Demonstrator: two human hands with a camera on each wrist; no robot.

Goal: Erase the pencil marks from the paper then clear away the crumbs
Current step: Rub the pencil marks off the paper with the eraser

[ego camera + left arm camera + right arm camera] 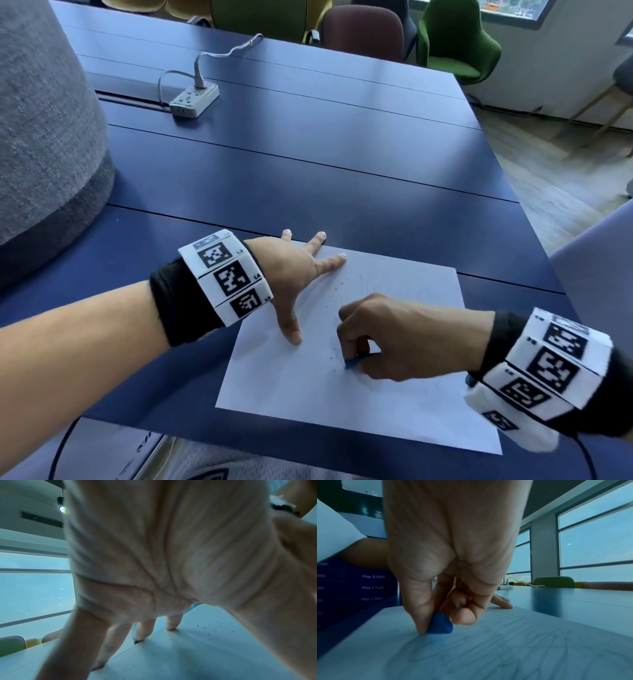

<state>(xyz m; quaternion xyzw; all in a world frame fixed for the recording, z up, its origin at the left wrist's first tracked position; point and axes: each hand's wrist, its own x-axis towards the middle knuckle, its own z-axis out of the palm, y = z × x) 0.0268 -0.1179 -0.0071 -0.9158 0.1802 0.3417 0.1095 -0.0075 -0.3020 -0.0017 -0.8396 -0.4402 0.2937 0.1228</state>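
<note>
A white sheet of paper (308,383) lies on the blue table near its front edge, with faint pencil lines (505,649) across it. My left hand (301,274) rests flat on the sheet's upper left corner, fingers spread and straight. My right hand (363,346) pinches a small blue eraser (352,363) between thumb and fingers and presses it on the paper near the middle. In the right wrist view the eraser (441,624) touches the sheet beside the thumb tip. Dark crumbs (337,284) are scattered between the two hands, and crumbs (205,627) show by my left fingertips (169,628).
A white power strip (193,99) with a grey cable lies at the back left of the table (308,154). A grey upholstered shape (44,137) stands at the left. Green, maroon and yellow chairs (455,44) line the far edge. The table's right edge drops to wooden floor.
</note>
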